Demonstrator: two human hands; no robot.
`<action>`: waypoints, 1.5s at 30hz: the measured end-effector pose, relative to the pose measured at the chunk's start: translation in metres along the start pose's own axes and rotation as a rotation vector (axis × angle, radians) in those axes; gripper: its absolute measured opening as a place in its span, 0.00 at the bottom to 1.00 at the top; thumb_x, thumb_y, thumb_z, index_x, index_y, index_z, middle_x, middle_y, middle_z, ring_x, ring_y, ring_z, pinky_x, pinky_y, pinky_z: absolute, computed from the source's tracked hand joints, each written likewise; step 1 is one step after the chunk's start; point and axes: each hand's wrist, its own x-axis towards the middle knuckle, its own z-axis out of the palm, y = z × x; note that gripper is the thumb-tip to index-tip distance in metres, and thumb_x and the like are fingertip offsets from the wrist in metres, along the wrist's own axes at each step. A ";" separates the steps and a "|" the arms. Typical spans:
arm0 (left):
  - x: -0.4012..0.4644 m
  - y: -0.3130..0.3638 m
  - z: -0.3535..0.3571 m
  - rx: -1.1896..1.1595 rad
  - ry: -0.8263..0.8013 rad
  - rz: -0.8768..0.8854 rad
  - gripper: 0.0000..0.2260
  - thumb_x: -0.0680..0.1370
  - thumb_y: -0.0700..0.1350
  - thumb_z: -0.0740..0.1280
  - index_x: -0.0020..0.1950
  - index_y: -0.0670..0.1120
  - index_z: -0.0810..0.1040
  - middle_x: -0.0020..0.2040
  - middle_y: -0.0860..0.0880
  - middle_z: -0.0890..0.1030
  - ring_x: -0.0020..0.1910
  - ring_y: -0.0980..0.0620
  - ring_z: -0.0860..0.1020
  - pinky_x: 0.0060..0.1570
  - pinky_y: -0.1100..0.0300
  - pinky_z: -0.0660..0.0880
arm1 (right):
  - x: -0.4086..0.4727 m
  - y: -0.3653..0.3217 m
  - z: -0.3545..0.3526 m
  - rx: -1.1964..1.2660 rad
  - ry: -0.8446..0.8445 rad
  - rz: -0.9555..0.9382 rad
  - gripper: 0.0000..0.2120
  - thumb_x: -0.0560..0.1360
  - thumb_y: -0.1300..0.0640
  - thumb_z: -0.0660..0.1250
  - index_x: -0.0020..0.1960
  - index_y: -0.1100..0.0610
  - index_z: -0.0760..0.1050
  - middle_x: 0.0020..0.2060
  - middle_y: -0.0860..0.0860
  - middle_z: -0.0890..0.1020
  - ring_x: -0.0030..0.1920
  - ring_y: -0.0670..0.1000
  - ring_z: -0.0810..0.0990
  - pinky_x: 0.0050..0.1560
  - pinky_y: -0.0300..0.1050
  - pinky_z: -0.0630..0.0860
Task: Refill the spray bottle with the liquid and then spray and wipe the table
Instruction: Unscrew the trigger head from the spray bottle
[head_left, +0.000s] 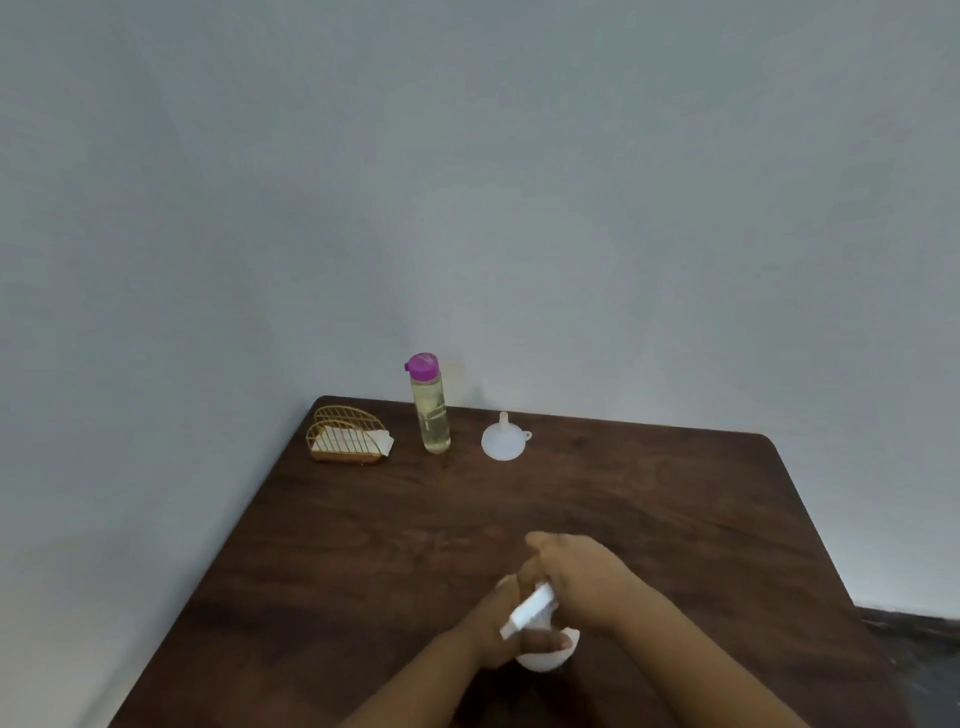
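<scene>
Spray bottle (545, 652), white, sits near the front edge of the dark wood table (363, 545), both hands on it. Left hand (506, 623) wraps the body, thumb across the front. Right hand (582, 582) is curled over the white spray head (530, 610), looks like it's gripping it, tho it's blurry. At the back, w/ the wall behind: gold wire holder (345, 436) w/ white cloths, a purple-capped bottle (430, 405) of yellowish liquid, and a white funnel (503, 441).
</scene>
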 end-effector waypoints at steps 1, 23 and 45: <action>0.000 -0.006 0.000 -0.009 -0.010 0.002 0.21 0.66 0.66 0.74 0.56 0.75 0.73 0.58 0.72 0.76 0.59 0.71 0.73 0.63 0.64 0.72 | 0.000 -0.004 0.001 0.010 -0.017 0.032 0.06 0.73 0.61 0.66 0.46 0.51 0.73 0.44 0.49 0.72 0.43 0.50 0.74 0.36 0.40 0.66; 0.003 -0.007 -0.007 0.214 -0.104 -0.199 0.30 0.71 0.55 0.76 0.69 0.49 0.70 0.62 0.54 0.73 0.61 0.55 0.72 0.62 0.58 0.70 | -0.016 -0.022 -0.004 -0.064 -0.049 0.104 0.17 0.72 0.64 0.65 0.56 0.48 0.77 0.53 0.46 0.73 0.56 0.50 0.68 0.54 0.47 0.69; 0.004 -0.008 -0.002 0.126 -0.055 -0.241 0.26 0.74 0.50 0.74 0.70 0.52 0.71 0.70 0.50 0.71 0.70 0.50 0.68 0.71 0.50 0.66 | -0.019 -0.026 0.006 0.137 0.220 0.311 0.29 0.67 0.41 0.72 0.62 0.50 0.67 0.53 0.49 0.71 0.52 0.51 0.72 0.49 0.47 0.74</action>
